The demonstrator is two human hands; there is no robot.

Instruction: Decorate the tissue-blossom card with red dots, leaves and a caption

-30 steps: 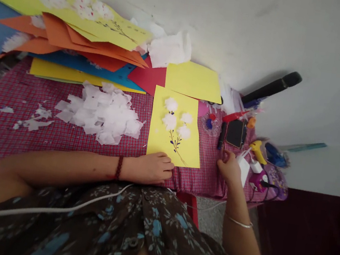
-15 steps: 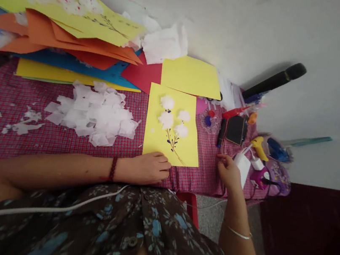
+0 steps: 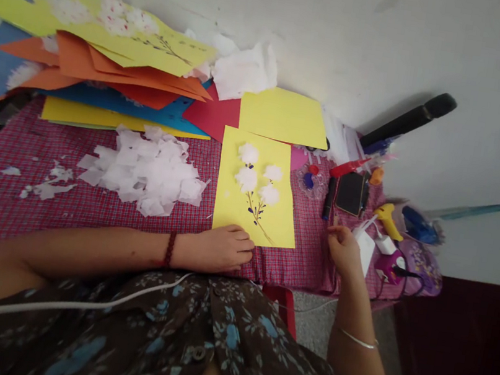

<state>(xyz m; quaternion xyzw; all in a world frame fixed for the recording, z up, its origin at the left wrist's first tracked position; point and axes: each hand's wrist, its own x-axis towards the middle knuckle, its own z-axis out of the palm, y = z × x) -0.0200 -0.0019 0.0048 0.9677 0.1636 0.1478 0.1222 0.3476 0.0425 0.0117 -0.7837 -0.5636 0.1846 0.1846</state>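
A yellow card (image 3: 226, 209) lies on the checked tablecloth, with white fluffy paper flowers (image 3: 246, 179) on it and a drawn brown stem (image 3: 256, 213) with dark leaves. My left hand (image 3: 217, 248) rests flat over the card's lower left edge, fingers stretched toward the right. To the right of the card, my right hand (image 3: 344, 250) is closed in a pinch at the tabletop. Something thin and brownish shows at its fingertips, too small to name. Near that hand lie a dark marker (image 3: 328, 199) and a black rectangular object (image 3: 350, 194).
A heap of white paper pieces (image 3: 149, 172) lies left of the card. Stacked coloured sheets (image 3: 129, 78) and crumpled white paper (image 3: 243, 70) stand against the wall. At right are a white power strip (image 3: 364, 250), a yellow-handled tool (image 3: 388, 219) and a red tube (image 3: 349, 167).
The whole view has shifted slightly. My right hand's fingers have drawn together into a pinch, with a thin thing showing at the tips. My left hand has stayed on the card's edge.
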